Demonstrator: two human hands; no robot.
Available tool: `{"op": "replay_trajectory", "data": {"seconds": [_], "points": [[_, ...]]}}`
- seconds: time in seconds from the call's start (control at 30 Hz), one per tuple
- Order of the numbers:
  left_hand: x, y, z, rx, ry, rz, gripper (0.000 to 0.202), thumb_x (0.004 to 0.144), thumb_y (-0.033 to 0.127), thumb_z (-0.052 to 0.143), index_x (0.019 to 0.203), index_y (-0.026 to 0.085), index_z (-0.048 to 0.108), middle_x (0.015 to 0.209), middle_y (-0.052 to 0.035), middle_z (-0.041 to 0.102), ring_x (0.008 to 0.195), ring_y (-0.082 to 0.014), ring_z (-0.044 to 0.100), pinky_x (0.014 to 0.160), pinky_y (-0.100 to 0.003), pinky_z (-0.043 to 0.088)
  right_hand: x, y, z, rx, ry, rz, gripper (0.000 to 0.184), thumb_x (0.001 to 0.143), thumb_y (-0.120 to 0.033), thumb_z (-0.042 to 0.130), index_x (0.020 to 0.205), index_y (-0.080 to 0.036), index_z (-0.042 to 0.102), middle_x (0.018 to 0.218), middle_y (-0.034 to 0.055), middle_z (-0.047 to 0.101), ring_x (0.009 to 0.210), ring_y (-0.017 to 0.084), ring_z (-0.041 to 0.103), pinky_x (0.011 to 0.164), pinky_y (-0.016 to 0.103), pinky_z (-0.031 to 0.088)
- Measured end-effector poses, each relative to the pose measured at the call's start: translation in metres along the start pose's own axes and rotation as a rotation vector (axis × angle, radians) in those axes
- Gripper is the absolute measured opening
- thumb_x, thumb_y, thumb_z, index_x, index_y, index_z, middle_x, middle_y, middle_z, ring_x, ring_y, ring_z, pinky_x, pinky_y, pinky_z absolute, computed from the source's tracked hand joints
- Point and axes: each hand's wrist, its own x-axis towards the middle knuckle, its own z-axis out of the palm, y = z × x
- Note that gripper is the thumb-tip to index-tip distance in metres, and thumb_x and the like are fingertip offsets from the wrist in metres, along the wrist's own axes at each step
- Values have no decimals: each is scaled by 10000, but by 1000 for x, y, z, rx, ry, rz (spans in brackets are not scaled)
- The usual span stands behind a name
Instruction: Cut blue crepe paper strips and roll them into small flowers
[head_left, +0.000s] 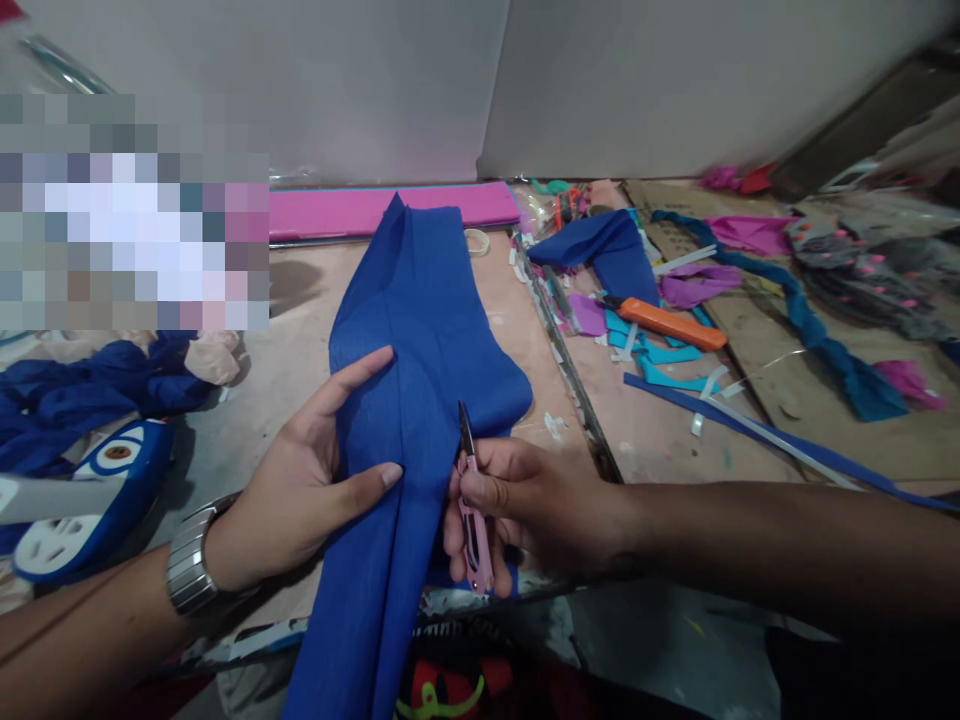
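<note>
A long piece of folded blue fabric (427,300) lies over the table and hangs past its front edge. My left hand (322,440) grips the fabric's left side, thumb and index finger spread on top; the other fingers are hidden at or under the cloth. In my right hand (510,500) is a pink craft knife (474,540), held by its handle. Its dark, pointed blade points away from me and lies against the fabric's right side, right of my left thumb. I cannot tell whether the blade has gone into the cloth.
A pink folded sheet (480,205) and a tape roll (478,242) are behind the fabric. An orange cutter (667,322) lies right among scraps, near cardboard (757,350). Bunched blue fabric (97,385) and a blue-and-white device (97,500) are left. A blurred patch covers the upper left.
</note>
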Motion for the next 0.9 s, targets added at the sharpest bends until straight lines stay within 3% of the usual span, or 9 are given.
{"op": "replay_trajectory", "data": {"seconds": [0.33,0.53,0.73,0.9], "points": [[0,2,-1,32,-7,22,816,790,273,834,1518,351,474,1589,-23,480,1443,-315,475,1186,-417,454,0,-1,0,31,-2,5,418,842,-512,792,889,-148,591,763,31,716,625,117,691,447,157,487],[-1,5,0,78,46,-8,772,802,327,823,1504,321,502,1561,-39,512,1442,-344,466,1193,-446,440,0,-2,0,9,-12,18,401,868,-513,763,886,-141,614,766,35,722,565,94,653,438,162,484],[-3,1,-2,85,4,-28,835,795,304,837,1531,337,444,1486,-61,574,1307,-323,595,1163,-490,470,-1,0,0,24,-5,7,482,826,-581,779,867,-120,645,749,37,712,572,98,659,432,159,485],[-5,1,-1,141,4,27,808,799,299,835,1517,331,466,1501,-61,558,1344,-315,567,1204,-504,422,-1,0,0,48,39,-12,467,804,-563,805,868,-137,626,749,27,719,601,114,683,432,158,490]]}}
